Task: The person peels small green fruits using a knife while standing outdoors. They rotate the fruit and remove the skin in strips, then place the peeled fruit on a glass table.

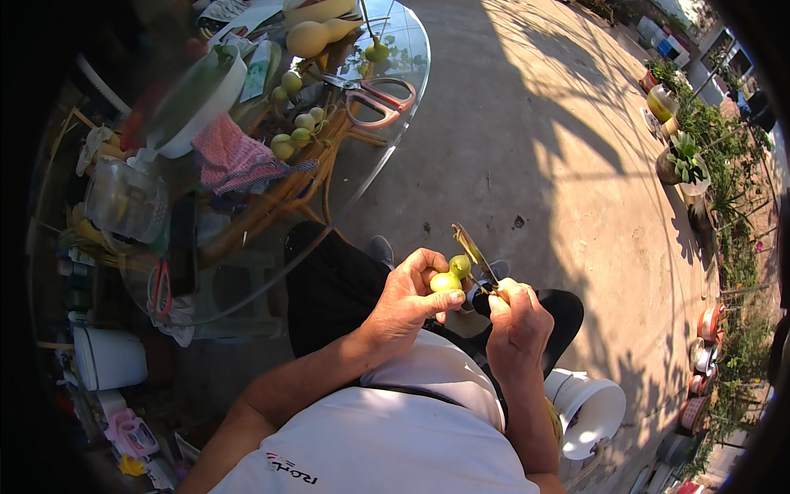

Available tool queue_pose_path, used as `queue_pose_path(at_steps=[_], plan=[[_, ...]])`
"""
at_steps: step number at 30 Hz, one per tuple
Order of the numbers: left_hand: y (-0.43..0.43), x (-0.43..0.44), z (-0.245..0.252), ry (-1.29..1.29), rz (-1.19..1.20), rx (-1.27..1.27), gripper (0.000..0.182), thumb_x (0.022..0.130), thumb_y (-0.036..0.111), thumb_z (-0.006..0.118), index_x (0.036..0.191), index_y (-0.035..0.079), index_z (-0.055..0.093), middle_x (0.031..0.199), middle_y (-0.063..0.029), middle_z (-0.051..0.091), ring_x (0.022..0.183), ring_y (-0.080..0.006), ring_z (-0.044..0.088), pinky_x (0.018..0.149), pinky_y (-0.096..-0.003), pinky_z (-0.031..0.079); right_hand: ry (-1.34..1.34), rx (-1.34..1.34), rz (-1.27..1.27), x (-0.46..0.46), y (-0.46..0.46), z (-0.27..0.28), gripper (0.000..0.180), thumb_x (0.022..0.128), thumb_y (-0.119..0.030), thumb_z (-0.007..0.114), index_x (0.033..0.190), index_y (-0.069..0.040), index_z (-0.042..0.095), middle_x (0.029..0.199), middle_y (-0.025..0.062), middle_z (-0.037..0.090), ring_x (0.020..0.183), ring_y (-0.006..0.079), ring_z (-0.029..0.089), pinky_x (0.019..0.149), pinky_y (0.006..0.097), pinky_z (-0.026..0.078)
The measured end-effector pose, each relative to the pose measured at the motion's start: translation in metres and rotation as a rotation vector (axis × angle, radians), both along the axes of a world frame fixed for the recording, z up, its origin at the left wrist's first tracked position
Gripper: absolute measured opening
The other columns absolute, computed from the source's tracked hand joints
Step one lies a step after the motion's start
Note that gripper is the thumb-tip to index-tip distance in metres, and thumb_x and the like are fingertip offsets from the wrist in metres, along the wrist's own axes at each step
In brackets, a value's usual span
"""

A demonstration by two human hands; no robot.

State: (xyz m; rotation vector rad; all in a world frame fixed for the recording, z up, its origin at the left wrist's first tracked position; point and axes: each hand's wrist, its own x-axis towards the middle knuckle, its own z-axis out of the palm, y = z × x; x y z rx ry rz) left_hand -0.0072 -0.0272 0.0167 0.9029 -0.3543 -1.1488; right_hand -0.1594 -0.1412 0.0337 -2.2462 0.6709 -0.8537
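My left hand (415, 290) pinches a small yellow-green bottle gourd (445, 282) between thumb and fingers, over my lap. My right hand (520, 321) grips a thin-bladed tool that looks like a small knife (484, 262). Its blade points up and away beside the gourd's smaller bulb, and greenish-brown scraps cling near the tip. The handle is mostly hidden in my fist. On the glass-topped table (404, 133) to the left lie several small green gourds (301, 126), a pair of scissors with red-edged handles (379, 102) and a large pale gourd (315, 38).
A white basin (207, 105), a pink cloth (237, 154) and a clear plastic container (126, 200) rest on the table. The curved glass edge runs close to my left knee. A white bucket (595, 410) stands by my right side. Potted plants (685, 160) line the far right.
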Motion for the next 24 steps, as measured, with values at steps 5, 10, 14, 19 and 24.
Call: queue_pose_path(at_steps=[5, 10, 14, 19, 24], plan=[[-0.002, -0.002, -0.002, -0.021, -0.026, 0.018, 0.064, 0.088, 0.01, 0.08, 0.142, 0.001, 0.048, 0.115, -0.0122, 0.069, 0.092, -0.014, 0.068, 0.074, -0.0251, 0.054, 0.104, -0.035, 0.012, 0.003, 0.002, 0.0, 0.022, 0.088, -0.012, 0.067, 0.106, 0.001, 0.065, 0.083, 0.0167, 0.065, 0.068, 0.036, 0.065, 0.061, 0.0434, 0.052], [-0.002, -0.002, -0.003, 0.086, -0.083, -0.007, 0.066, 0.091, 0.015, 0.078, 0.149, 0.001, 0.048, 0.123, -0.0126, 0.067, 0.103, -0.0143, 0.064, 0.085, -0.0284, 0.054, 0.206, -0.092, 0.017, 0.005, 0.003, -0.001, 0.04, 0.08, -0.029, 0.078, 0.102, 0.001, 0.064, 0.084, 0.0152, 0.065, 0.07, 0.0343, 0.066, 0.059, 0.0427, 0.053], [-0.002, -0.002, -0.004, 0.148, -0.101, -0.048, 0.066, 0.093, 0.014, 0.076, 0.151, 0.001, 0.047, 0.128, -0.0136, 0.066, 0.108, -0.0157, 0.064, 0.093, -0.0309, 0.054, 0.258, -0.122, -0.028, 0.01, -0.001, -0.007, 0.047, 0.069, -0.032, 0.085, 0.096, -0.002, 0.062, 0.085, 0.014, 0.063, 0.071, 0.0328, 0.065, 0.058, 0.0438, 0.051], [-0.001, 0.0, -0.008, -0.028, -0.13, -0.056, 0.064, 0.095, 0.009, 0.073, 0.152, 0.0, 0.044, 0.13, -0.0139, 0.066, 0.114, -0.0185, 0.064, 0.102, -0.0337, 0.051, 0.214, -0.176, -0.003, 0.011, -0.005, -0.009, 0.045, 0.07, -0.03, 0.086, 0.092, -0.001, 0.061, 0.083, 0.0155, 0.063, 0.069, 0.0344, 0.064, 0.058, 0.0435, 0.051], [0.004, -0.001, -0.01, -0.284, -0.122, -0.055, 0.064, 0.096, 0.006, 0.07, 0.153, -0.002, 0.041, 0.13, -0.0142, 0.065, 0.116, -0.0177, 0.063, 0.102, -0.0339, 0.052, 0.197, -0.246, 0.029, 0.011, -0.006, -0.011, 0.05, 0.072, -0.038, 0.087, 0.09, -0.001, 0.059, 0.082, 0.0149, 0.062, 0.068, 0.0342, 0.064, 0.057, 0.0436, 0.051]])
